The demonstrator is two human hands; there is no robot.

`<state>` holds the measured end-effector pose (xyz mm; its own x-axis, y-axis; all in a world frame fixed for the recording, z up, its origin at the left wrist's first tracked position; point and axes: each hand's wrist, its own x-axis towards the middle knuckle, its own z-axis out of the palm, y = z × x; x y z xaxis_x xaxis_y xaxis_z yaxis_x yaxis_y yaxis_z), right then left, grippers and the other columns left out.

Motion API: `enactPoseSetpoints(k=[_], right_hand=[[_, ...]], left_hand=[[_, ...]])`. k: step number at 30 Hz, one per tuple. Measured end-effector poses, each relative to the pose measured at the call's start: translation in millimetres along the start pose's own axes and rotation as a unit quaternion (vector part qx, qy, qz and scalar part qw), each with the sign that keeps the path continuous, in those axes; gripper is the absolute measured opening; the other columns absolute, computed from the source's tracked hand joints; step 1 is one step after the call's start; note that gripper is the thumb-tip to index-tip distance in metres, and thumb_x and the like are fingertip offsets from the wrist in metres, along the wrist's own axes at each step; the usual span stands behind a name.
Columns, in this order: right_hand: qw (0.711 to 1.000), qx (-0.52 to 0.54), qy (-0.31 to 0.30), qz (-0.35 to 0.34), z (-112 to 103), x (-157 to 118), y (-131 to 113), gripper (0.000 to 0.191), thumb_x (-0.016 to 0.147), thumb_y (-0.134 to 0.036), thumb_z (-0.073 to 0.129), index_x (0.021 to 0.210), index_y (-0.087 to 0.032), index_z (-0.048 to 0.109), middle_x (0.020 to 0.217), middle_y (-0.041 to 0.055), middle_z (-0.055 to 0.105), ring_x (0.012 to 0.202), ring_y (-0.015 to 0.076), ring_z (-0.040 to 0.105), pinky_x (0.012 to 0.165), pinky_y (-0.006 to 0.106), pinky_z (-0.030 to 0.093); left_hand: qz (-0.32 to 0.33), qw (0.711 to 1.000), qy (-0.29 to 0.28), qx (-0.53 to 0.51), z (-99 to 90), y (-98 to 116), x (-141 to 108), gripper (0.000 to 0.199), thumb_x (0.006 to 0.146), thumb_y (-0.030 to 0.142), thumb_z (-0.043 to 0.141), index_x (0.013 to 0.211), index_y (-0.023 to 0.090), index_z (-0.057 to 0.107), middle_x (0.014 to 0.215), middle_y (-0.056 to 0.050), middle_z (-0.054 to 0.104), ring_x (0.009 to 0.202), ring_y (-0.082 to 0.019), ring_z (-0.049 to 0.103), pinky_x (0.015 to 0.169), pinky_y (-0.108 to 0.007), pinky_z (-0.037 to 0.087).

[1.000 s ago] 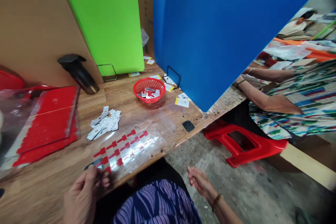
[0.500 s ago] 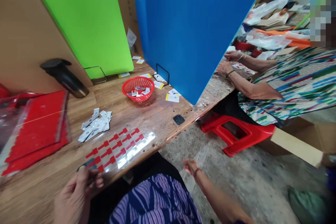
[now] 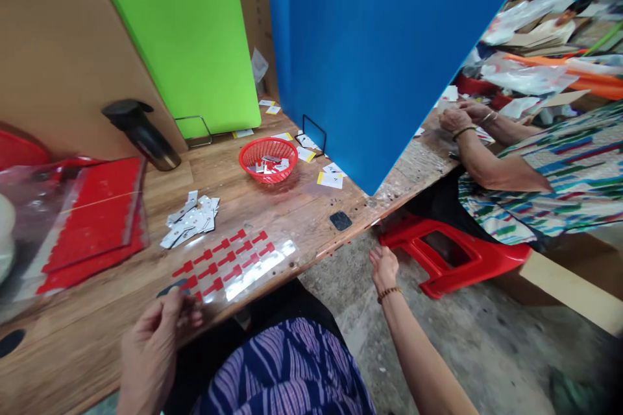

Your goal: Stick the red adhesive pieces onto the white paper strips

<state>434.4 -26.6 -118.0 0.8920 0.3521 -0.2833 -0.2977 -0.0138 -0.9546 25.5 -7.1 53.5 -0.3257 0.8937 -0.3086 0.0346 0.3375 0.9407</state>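
Observation:
My left hand (image 3: 158,331) is at the near edge of the table, by the left end of a clear sheet (image 3: 260,275) with rows of red T-shaped stickers (image 3: 227,258). Its thumb and fingers are closed together beside a dark patch (image 3: 171,288); what they pinch, if anything, I cannot make out. Out past the table edge, over the floor, hovers my right hand (image 3: 384,267), its fingers loosely bent and nothing visible in them. Beyond the sheet lies a loose pile of small white-grey pieces (image 3: 193,220). A red basket (image 3: 243,159) holds similar small pieces.
A black flask (image 3: 146,136) and red sheets in plastic (image 3: 97,217) are at the left. Green (image 3: 185,32) and blue (image 3: 370,58) panels stand upright behind, with yellow-edged cards (image 3: 329,179) nearby. On the right, a co-worker's hands (image 3: 457,118) work above a red stool (image 3: 457,259).
My right hand has risen toward the table edge and is less blurred. My left hand stays by the end of the sheet. The whole view has shifted slightly.

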Motion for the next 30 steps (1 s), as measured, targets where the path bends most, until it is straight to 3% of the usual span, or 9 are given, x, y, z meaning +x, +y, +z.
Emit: enactPoseSetpoints(k=[4, 6, 8, 11, 13, 17, 20, 25, 30], right_hand=[[0.997, -0.012, 0.044, -0.066, -10, -24, -27, 0.026, 0.085, -0.034, 0.057, 0.103, -0.016, 0.055, 0.089, 0.0008, 0.060, 0.072, 0.0126, 0.061, 0.065, 0.027, 0.050], [0.993, -0.007, 0.024, -0.115, -3, -43, -47, 0.032, 0.078, -0.034, 0.064, 0.104, -0.018, 0.055, 0.090, -0.0006, 0.059, 0.076, 0.0117, 0.060, 0.072, 0.026, 0.049], [0.987, -0.007, -0.032, -0.155, 12, -66, -66, 0.038, 0.072, -0.034, 0.070, 0.104, -0.018, 0.056, 0.095, 0.0010, 0.061, 0.082, 0.0127, 0.060, 0.079, 0.028, 0.047], [0.954, -0.078, -0.197, -0.212, 45, -106, -86, 0.033, 0.077, -0.036, 0.064, 0.104, -0.019, 0.057, 0.093, 0.0049, 0.063, 0.081, 0.0166, 0.061, 0.077, 0.032, 0.049], [0.908, -0.153, -0.317, -0.226, 70, -132, -92, 0.025, 0.081, -0.036, 0.059, 0.100, -0.020, 0.058, 0.090, 0.0059, 0.064, 0.079, 0.0174, 0.061, 0.073, 0.031, 0.050], [0.760, -0.259, -0.510, -0.308, 117, -168, -95, 0.017, 0.087, -0.027, 0.049, 0.099, -0.022, 0.059, 0.098, 0.0059, 0.063, 0.090, 0.0188, 0.059, 0.083, 0.033, 0.047], [0.708, -0.278, -0.545, -0.352, 145, -175, -94, 0.016, 0.087, -0.021, 0.046, 0.096, -0.021, 0.059, 0.096, 0.0055, 0.062, 0.090, 0.0190, 0.058, 0.083, 0.033, 0.046], [0.685, -0.311, -0.554, -0.357, 180, -171, -93, 0.013, 0.087, -0.022, 0.046, 0.092, -0.020, 0.058, 0.090, 0.0044, 0.061, 0.085, 0.0186, 0.057, 0.078, 0.032, 0.045], [0.628, -0.318, -0.609, -0.365, 227, -181, -91, 0.011, 0.086, -0.019, 0.047, 0.088, -0.019, 0.058, 0.087, 0.0040, 0.062, 0.080, 0.0177, 0.057, 0.073, 0.030, 0.044]], left_hand=[[0.090, 0.984, -0.005, 0.156, 0.8, 2, 8, 0.042, 0.071, 0.056, 0.058, 0.079, 0.016, 0.068, 0.072, -0.004, 0.070, 0.071, -0.022, 0.065, 0.075, -0.036, 0.052], [0.165, 0.959, -0.022, 0.229, 2.9, -2, 14, 0.041, 0.076, 0.053, 0.054, 0.087, 0.017, 0.069, 0.087, -0.007, 0.072, 0.084, -0.026, 0.065, 0.084, -0.042, 0.049], [0.251, 0.924, -0.046, 0.284, 5.7, -10, 20, 0.037, 0.081, 0.046, 0.050, 0.094, 0.018, 0.068, 0.101, -0.010, 0.070, 0.097, -0.027, 0.063, 0.090, -0.046, 0.046], [0.369, 0.850, -0.085, 0.367, 10.3, -25, 30, 0.029, 0.082, 0.036, 0.053, 0.100, 0.018, 0.067, 0.116, -0.012, 0.065, 0.116, -0.030, 0.053, 0.096, -0.049, 0.042], [0.412, 0.806, -0.092, 0.415, 13.1, -31, 34, 0.031, 0.081, 0.031, 0.056, 0.108, 0.018, 0.064, 0.124, -0.012, 0.061, 0.124, -0.033, 0.046, 0.097, -0.053, 0.040], [0.448, 0.752, -0.122, 0.468, 20.0, -36, 39, 0.040, 0.082, 0.028, 0.057, 0.120, 0.019, 0.057, 0.129, -0.012, 0.056, 0.125, -0.035, 0.044, 0.097, -0.057, 0.040], [0.452, 0.742, -0.139, 0.474, 27.7, -36, 38, 0.044, 0.082, 0.029, 0.057, 0.125, 0.020, 0.053, 0.132, -0.013, 0.054, 0.125, -0.035, 0.043, 0.097, -0.056, 0.040], [0.455, 0.753, -0.138, 0.455, 34.5, -38, 31, 0.048, 0.084, 0.027, 0.056, 0.131, 0.023, 0.046, 0.137, -0.011, 0.049, 0.133, -0.030, 0.034, 0.102, -0.055, 0.035], [0.440, 0.767, -0.141, 0.446, 32.6, -36, 27, 0.051, 0.081, 0.025, 0.059, 0.131, 0.023, 0.045, 0.138, -0.012, 0.047, 0.134, -0.032, 0.032, 0.102, -0.058, 0.036]])
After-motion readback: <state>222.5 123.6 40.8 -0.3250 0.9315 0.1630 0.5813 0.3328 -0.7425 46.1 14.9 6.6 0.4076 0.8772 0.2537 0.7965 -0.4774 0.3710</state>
